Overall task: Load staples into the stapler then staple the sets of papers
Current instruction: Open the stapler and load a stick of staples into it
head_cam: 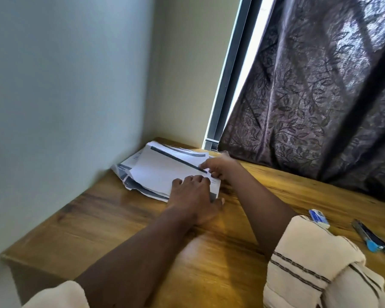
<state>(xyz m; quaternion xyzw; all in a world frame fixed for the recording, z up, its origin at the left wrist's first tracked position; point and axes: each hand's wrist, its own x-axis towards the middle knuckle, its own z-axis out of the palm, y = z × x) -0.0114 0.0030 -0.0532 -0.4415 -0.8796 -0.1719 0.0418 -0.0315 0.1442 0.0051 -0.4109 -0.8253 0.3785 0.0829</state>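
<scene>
From the head camera, the papers (162, 172) lie as a loose, uneven pile in the far left corner of the wooden table (120, 221), pushed up against the wall (53, 85), probably so the wall can serve as a stop while the sheets are squared up. Both arms reach forward to the pile.

The left hand (191, 196) lies palm down on the near edge. Its fingers are bent with the tips on the top sheet, and the thumb lies beside the near corner. It seems meant to pin the pile in place, but I cannot tell whether it grips the edge or only presses.

The right hand (218, 167) is at the right-hand edge. Its fingers curl round the top sheets by the dark printed stripe and grasp them, apparently to separate or align a set.

The stapler (373, 238), dark with a blue end, lies untouched on the table far to the right, well apart from the papers. A small blue and white box (319, 215), probably the staples, lies near it. A patterned curtain (309, 96) hangs behind the table.
</scene>
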